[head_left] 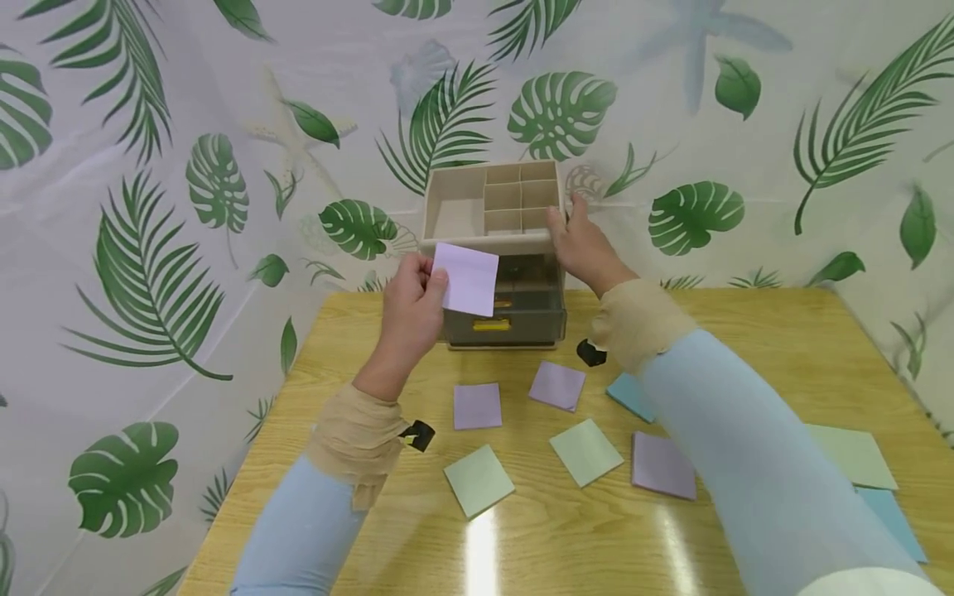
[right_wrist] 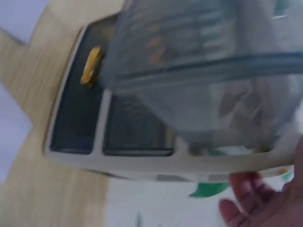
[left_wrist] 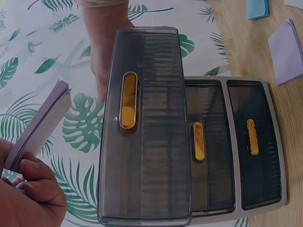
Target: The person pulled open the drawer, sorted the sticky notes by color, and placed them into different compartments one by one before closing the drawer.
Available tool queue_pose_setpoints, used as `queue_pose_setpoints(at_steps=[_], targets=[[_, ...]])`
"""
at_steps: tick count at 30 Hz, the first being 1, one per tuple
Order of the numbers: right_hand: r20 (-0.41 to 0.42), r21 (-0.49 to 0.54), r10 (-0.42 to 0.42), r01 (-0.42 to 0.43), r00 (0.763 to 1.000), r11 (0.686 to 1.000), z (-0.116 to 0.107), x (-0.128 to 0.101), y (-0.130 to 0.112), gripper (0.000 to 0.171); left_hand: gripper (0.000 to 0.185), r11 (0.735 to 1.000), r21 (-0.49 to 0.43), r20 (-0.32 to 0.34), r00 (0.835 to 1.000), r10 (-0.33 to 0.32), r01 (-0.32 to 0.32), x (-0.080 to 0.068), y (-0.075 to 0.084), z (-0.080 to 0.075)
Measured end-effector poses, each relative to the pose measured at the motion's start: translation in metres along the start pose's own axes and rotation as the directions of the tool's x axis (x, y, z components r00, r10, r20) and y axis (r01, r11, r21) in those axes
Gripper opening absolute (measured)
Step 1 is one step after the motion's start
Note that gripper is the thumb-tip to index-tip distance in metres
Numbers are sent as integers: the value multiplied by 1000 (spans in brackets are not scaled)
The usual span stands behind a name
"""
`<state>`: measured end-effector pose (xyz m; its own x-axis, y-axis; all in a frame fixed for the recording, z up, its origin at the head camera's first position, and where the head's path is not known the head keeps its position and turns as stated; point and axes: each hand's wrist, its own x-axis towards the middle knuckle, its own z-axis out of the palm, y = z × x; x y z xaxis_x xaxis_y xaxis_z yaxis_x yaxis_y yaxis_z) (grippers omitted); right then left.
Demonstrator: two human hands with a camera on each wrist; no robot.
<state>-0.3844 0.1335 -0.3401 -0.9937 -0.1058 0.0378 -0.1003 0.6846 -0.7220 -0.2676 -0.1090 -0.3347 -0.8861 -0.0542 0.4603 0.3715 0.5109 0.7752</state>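
My left hand (head_left: 413, 306) pinches a pad of purple sticky notes (head_left: 471, 281) between thumb and fingers, in front of a beige drawer organizer (head_left: 488, 247). In the left wrist view the pad (left_wrist: 40, 125) is seen edge-on, left of the organizer's drawers. The top drawer (left_wrist: 151, 175), dark and see-through with a gold handle, is pulled out; the two drawers below are closed. At the organizer's right side, my right hand (head_left: 585, 244) grips its upper edge, thumb at the rim. The right wrist view is blurred; fingers (right_wrist: 246, 189) show against the organizer's side.
Purple pads (head_left: 477, 406), green pads (head_left: 586, 452) and a blue pad (head_left: 632, 397) lie spread on the wooden table (head_left: 402, 530). More green and blue ones (head_left: 853, 455) lie at the right beside my right forearm. A leaf-patterned cloth (head_left: 298, 149) hangs behind the table.
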Motion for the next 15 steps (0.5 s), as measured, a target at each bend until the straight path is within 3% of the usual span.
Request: queue_pose_setpoints(at_steps=[3, 5, 7, 11, 13, 15], targets=[[-42, -1, -42, 42, 998, 999, -6, -11, -7, 77, 14, 999, 15, -3, 999, 34, -34, 0, 2, 1], [-79, -14, -125, 125, 989, 992, -11, -24, -11, 72, 13, 998, 18, -3, 999, 53, -53, -1, 3, 2], [-103, -52, -237, 233, 966, 971, -14, -42, -13, 60, 12, 998, 15, 11, 998, 67, -67, -2, 5, 4], [-124, -148, -443, 425, 888, 893, -15, -86, -6, 30, 12, 997, 7, 52, 996, 76, -77, -3, 9, 7], [-138, -190, -483, 456, 865, 870, -12, -105, 0, 23, 12, 997, 5, 64, 995, 72, -72, -3, 11, 7], [-148, -214, -489, 454, 860, 865, -6, -119, 6, 22, 11, 998, 3, 67, 996, 56, -57, -2, 13, 7]])
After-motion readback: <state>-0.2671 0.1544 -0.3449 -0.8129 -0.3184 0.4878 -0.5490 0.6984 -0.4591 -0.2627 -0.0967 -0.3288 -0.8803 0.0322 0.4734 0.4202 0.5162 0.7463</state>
